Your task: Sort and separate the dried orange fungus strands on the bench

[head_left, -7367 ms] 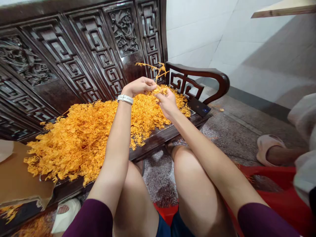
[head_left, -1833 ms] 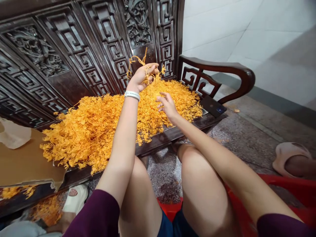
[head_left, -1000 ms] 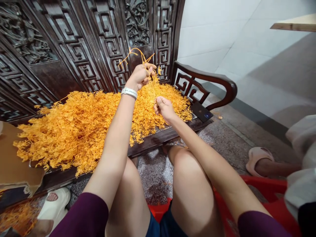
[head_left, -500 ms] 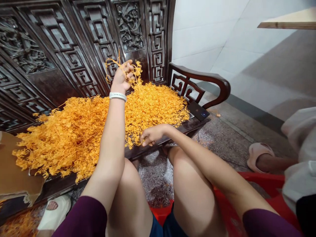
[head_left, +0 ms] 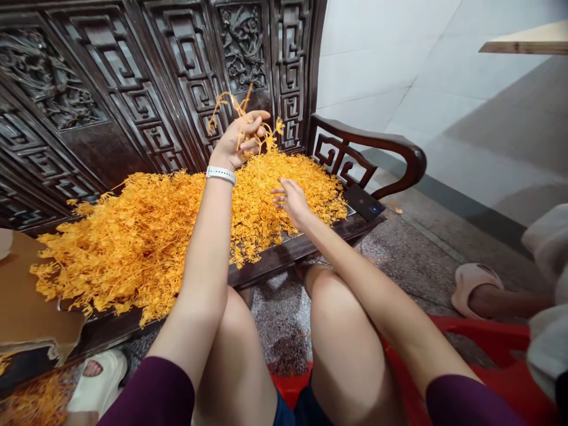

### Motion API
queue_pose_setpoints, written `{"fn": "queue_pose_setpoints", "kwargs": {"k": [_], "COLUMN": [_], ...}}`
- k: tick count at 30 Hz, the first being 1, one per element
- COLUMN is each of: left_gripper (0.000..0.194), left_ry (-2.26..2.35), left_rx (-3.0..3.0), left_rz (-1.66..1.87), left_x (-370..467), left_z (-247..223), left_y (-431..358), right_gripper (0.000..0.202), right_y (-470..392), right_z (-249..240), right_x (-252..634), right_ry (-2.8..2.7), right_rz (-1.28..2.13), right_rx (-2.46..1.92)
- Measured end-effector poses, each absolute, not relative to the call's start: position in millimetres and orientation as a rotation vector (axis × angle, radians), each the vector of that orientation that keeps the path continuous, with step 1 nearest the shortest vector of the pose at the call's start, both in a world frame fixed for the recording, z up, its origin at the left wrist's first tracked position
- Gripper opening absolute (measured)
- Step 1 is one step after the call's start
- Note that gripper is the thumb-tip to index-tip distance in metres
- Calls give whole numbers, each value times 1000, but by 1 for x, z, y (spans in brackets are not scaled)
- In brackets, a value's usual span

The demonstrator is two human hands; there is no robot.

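- the dark carved wooden bench (head_left: 284, 257) runs across the room with its tall fretwork back (head_left: 133, 89) closing off the far side, and its curved armrest (head_left: 377, 148) marks the right-hand end.
- the big heap of orange, stringy, branching sprigs (head_left: 146, 236) covers nearly the whole seat, spilling up to the front edge; only a thin strip of bare wood shows along that edge.
- a dark flat phone (head_left: 364, 202) lies on the seat corner just beside the heap, under the armrest.
- open room lies to the right, over the speckled stone floor (head_left: 417, 260) and along the pale tiled wall (head_left: 399, 65).
- a brown sheet of cardboard (head_left: 26, 302) overlaps the left end of the bench.
- a red plastic tub (head_left: 488, 349) sits low by the person's right leg.
- another person's foot in a pale slipper (head_left: 474, 284) rests on the floor at the right.
- the left hand (head_left: 237, 139), with a white wristband (head_left: 220, 174), is raised above the back of the heap, fingers curled round a small tangled bunch of orange sprigs (head_left: 235, 115) that sticks up past the fingers.
- the right hand (head_left: 290, 198) hovers low over the heap with fingers loosely spread, holding nothing; whether it touches the sprigs i cannot tell.
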State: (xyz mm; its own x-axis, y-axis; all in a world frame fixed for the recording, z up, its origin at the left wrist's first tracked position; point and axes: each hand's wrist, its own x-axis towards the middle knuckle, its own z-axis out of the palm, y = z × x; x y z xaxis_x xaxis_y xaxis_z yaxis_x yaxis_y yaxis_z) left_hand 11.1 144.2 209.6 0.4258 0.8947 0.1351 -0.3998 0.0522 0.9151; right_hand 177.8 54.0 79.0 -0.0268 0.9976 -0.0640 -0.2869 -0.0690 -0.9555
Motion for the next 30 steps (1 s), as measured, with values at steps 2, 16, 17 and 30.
{"fn": "queue_pose_setpoints", "kwargs": {"k": [2, 16, 17, 30], "left_gripper": [20, 17, 15, 18], "left_ry": [636, 847, 843, 856], "left_rx": [1186, 1522, 1548, 1446], "left_rz": [1002, 839, 831, 1029], "left_x": [19, 59, 59, 44], "left_z": [207, 189, 190, 188], "left_y": [143, 149, 147, 156], "right_gripper": [34, 17, 16, 16], "right_y": [52, 43, 43, 45], "right_z": [84, 84, 84, 89], "right_x": [178, 173, 173, 185], "right_ry": [-1070, -1261, -1251, -1341], "right_rz": [1415, 1333, 1312, 1286], "right_rx": [-927, -907, -906, -827]}}
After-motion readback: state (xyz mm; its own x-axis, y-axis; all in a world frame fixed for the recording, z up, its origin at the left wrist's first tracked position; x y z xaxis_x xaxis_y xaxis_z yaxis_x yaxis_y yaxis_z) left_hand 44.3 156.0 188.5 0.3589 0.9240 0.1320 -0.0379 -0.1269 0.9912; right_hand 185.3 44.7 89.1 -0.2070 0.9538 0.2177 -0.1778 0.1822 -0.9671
